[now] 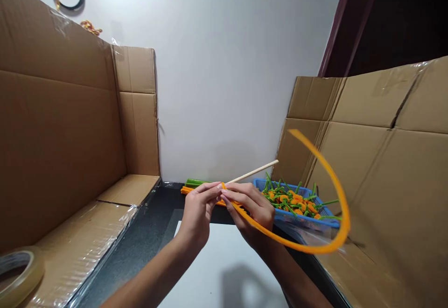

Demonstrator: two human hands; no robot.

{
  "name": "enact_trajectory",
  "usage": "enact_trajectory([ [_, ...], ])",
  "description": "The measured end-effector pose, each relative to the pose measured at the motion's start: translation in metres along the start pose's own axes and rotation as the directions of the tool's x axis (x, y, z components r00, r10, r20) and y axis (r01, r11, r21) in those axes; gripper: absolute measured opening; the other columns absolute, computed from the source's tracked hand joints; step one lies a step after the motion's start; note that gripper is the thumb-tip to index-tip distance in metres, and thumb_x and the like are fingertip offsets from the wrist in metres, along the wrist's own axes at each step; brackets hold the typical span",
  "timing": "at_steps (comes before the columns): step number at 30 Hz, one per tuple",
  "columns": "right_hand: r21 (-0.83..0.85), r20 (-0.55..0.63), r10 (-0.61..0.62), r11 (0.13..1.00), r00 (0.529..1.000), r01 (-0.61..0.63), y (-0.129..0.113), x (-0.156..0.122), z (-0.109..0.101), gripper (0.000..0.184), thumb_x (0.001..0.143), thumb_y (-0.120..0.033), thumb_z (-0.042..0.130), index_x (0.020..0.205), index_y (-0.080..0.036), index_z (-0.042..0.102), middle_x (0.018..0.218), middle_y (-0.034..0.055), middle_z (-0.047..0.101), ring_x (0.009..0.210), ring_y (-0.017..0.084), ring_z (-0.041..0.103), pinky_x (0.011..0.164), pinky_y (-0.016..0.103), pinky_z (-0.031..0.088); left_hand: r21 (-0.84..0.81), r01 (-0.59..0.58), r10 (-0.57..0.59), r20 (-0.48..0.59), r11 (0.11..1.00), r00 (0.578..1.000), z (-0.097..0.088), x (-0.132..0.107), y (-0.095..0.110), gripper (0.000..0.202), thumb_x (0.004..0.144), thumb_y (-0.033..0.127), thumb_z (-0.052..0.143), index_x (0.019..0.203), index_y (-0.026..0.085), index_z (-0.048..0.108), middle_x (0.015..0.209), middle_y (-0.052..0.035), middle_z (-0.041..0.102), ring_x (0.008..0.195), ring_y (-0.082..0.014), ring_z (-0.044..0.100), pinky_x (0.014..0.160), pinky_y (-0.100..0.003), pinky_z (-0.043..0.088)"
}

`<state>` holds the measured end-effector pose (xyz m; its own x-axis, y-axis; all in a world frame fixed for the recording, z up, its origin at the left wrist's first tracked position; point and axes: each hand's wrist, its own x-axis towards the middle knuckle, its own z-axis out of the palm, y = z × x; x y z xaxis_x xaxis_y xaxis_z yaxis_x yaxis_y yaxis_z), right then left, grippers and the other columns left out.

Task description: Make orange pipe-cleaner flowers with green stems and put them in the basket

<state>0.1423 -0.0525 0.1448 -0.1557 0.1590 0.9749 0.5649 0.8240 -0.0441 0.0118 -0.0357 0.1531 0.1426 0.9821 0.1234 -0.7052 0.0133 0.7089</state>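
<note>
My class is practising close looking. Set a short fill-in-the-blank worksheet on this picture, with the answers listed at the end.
1. The left hand and right hand meet at a long, curving strip coloured ____.
2. A pale stick slants upward from the hands toward the ____ of the picture.
3. The basket holding many green-stemmed pieces is coloured ____.
4. A roll of tape shows in the lower ____ corner of the picture.

Missing words: orange; right; blue; left.

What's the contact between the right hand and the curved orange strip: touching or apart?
Touching. The head view shows the right hand pinching the orange strip, which curves out beyond the fingers.
</note>
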Motion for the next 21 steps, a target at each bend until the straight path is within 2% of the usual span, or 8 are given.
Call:
enact_trajectory([
  [3,0.151,-0.056,0.195,0.971,0.979,-0.185,0.002,-0.004,0.005,0.025,0.084,-0.009,0.070,0.099,-0.028,0.077,0.104,0.0054,0.067,0.090,0.017,0.068,0.078,0.030,0.058,-0.142,0.098,-0.105,-0.038,0.985,0.994,0.002,-0.001,0.003,0.001,0.071,0.007,0.072,0.071,0.007,0.073,0.078,-0.0070,0.070,0.073,-0.0103,0.065,0.069,-0.017,0.056],
  [4,0.219,-0.049,0.280,0.940,0.959,-0.263,0.004,-0.005,0.007,0.021,0.084,-0.012,0.070,0.096,-0.028,0.078,0.104,0.0051,0.066,0.092,0.017,0.068,0.080,0.030,0.058,-0.184,0.122,-0.135,-0.062,0.975,0.989,0.003,-0.001,0.005,0.005,0.074,0.004,0.068,0.072,0.006,0.072,0.078,-0.0073,0.070,0.072,-0.0099,0.065,0.069,-0.017,0.057],
  [7,0.465,0.063,0.516,0.742,0.854,-0.483,0.009,-0.007,0.011,0.011,0.085,-0.020,0.073,0.090,-0.028,0.078,0.102,0.0040,0.069,0.098,0.019,0.069,0.085,0.031,0.057,-0.253,0.166,-0.198,-0.108,0.953,0.974,0.008,-0.003,0.011,0.013,0.080,-0.001,0.062,0.073,0.005,0.071,0.078,-0.0085,0.070,0.072,-0.0097,0.067,0.069,-0.016,0.058],
  [9,0.590,0.151,0.606,0.578,0.781,-0.563,0.014,-0.007,0.013,0.006,0.083,-0.023,0.074,0.087,-0.027,0.078,0.101,0.0035,0.072,0.096,0.019,0.070,0.086,0.031,0.057,-0.261,0.180,-0.216,-0.113,0.948,0.970,0.011,-0.004,0.013,0.015,0.083,-0.001,0.060,0.074,0.005,0.071,0.078,-0.0092,0.071,0.072,-0.0101,0.068,0.068,-0.016,0.059],
  [11,0.647,0.199,0.642,0.481,0.740,-0.591,0.018,-0.006,0.012,0.003,0.081,-0.026,0.077,0.084,-0.025,0.078,0.100,0.0034,0.073,0.095,0.019,0.071,0.085,0.031,0.057,-0.260,0.183,-0.217,-0.112,0.948,0.970,0.013,-0.005,0.014,0.015,0.085,-0.001,0.060,0.075,0.005,0.071,0.079,-0.0095,0.071,0.072,-0.0101,0.069,0.068,-0.016,0.059],
  [17,0.655,0.307,0.648,0.388,0.698,-0.648,0.020,0.002,0.003,0.008,0.075,-0.029,0.081,0.078,-0.023,0.078,0.096,0.0043,0.075,0.091,0.019,0.070,0.084,0.032,0.057,-0.225,0.250,-0.268,-0.052,0.942,0.962,0.007,-0.002,0.013,0.008,0.085,0.002,0.063,0.081,0.005,0.070,0.083,-0.0092,0.071,0.069,-0.0090,0.067,0.063,-0.015,0.058],
  [21,0.685,0.379,0.663,0.269,0.646,-0.678,0.021,0.007,-0.002,0.015,0.068,-0.028,0.086,0.078,-0.024,0.076,0.081,0.0000,0.073,0.078,0.015,0.069,0.077,0.027,0.056,-0.197,0.331,-0.330,0.037,0.923,0.943,0.001,-0.001,0.013,0.008,0.080,-0.001,0.065,0.085,0.006,0.069,0.081,-0.0073,0.068,0.066,-0.0081,0.065,0.062,-0.015,0.058],
])
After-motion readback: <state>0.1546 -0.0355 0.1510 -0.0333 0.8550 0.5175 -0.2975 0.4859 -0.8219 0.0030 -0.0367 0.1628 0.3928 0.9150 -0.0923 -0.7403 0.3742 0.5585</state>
